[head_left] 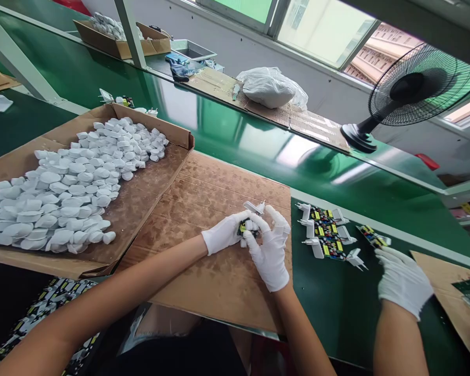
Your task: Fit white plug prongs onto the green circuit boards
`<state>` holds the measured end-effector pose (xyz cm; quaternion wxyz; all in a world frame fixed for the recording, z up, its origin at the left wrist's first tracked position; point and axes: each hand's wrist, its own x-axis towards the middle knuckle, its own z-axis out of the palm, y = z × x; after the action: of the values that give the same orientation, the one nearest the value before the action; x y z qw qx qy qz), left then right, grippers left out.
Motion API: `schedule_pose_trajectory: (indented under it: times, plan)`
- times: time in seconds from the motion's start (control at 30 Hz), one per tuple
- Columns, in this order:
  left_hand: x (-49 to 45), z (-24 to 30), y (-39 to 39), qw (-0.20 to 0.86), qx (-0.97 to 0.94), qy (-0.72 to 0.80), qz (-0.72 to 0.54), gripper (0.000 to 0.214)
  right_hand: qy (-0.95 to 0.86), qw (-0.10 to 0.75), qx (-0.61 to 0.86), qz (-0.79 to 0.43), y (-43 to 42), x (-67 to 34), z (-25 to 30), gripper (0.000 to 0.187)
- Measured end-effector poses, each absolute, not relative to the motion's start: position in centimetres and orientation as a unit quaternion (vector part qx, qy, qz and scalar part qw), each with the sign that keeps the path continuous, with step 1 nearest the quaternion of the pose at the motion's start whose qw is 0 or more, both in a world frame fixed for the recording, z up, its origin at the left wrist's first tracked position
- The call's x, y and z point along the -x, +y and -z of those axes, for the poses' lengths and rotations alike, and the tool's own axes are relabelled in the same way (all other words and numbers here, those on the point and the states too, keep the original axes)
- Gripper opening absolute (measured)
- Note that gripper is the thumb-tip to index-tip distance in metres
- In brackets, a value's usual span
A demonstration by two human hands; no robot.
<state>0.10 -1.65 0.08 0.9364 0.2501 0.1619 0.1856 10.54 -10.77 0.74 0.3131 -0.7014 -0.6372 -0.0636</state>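
Over the cardboard sheet [188, 250], my two hands in white gloves hold one small circuit board [243, 227] between them. My left hand [226, 233] is closed on its left side. My right hand [272, 256] pinches it from the right, thumb and fingers bent around it. White parts, one with plug pins [259, 208], stand up from between the fingers; the rest of the board is hidden by the gloves. To the right, several similar circuit boards [326, 232] with white plug pieces lie side by side on the green table.
White plastic shells [82, 177] fill much of a cardboard tray [151, 201] at left. Another person's gloved hand [403, 282] touches a loose circuit board [372, 236] at right. More boards [58, 308] lie lower left. Behind are a bag [268, 87] and a fan [411, 86].
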Motion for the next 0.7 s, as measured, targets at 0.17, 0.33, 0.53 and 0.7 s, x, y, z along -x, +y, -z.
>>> schedule_pose_trajectory:
  times: [0.17,0.33,0.53,0.7]
  plan:
    - [-0.16,-0.37,-1.64,0.932,-0.245,0.182,-0.194,0.023,-0.651,0.288,0.701,0.044,-10.70,-10.45,-0.86,0.049]
    - [-0.44,-0.07,-1.70,0.921,-0.272,0.190,-0.202,0.028,-0.654,0.291,0.698,0.034,-10.59,-10.50,-0.35,0.054]
    - [-0.63,0.13,-1.69,0.921,-0.283,0.179,-0.200,0.035,-0.663,0.298,0.687,0.017,-10.55,-10.71,-0.26,0.053]
    - [-0.63,0.17,-1.70,0.918,-0.286,0.179,-0.210,0.032,-0.666,0.291,0.687,0.001,-10.58,-10.89,-0.30,0.055]
